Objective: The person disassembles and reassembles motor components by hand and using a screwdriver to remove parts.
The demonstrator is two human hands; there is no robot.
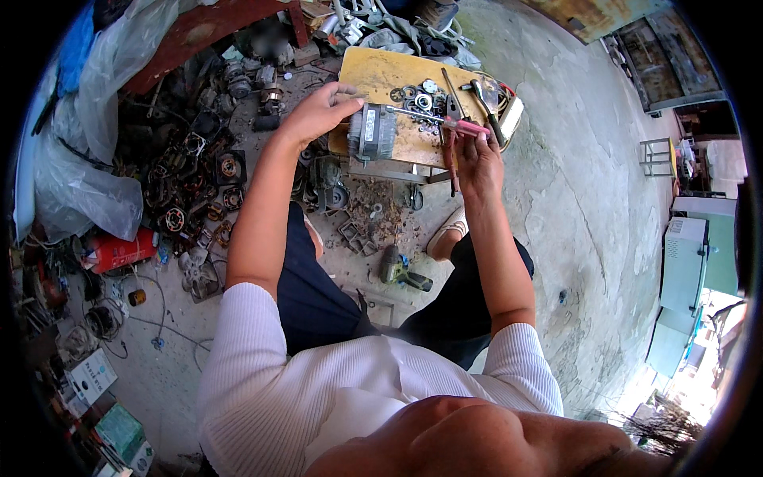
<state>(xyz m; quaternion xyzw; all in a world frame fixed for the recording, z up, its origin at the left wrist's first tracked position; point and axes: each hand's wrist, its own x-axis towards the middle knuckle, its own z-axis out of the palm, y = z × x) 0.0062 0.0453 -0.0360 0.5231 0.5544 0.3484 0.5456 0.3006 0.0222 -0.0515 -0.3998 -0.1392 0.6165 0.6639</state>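
A grey finned electric motor (383, 137) with a pale label sits at the near edge of a low yellow-topped table (369, 70). My left hand (319, 115) holds the motor's left side, thumb and fingertips at its upper edge. In my right hand (482, 163) is a screwdriver (467, 127) with a pinkish-red handle. Its shaft points left, and the tip reaches the motor's upper right edge; the exact contact is too small to tell. Behind the shaft lie several rings and bearings (424, 102). Red-handled pliers (452, 159) hang beside my right hand.
A dark-handled ratchet wrench (486, 110) lies at the table's right. On the floor between my feet stands a green-and-black cordless drill (395, 266). Piled motor parts (191, 167) crowd the left, with plastic sheeting (87, 175) and a red cylinder (119, 250) beyond.
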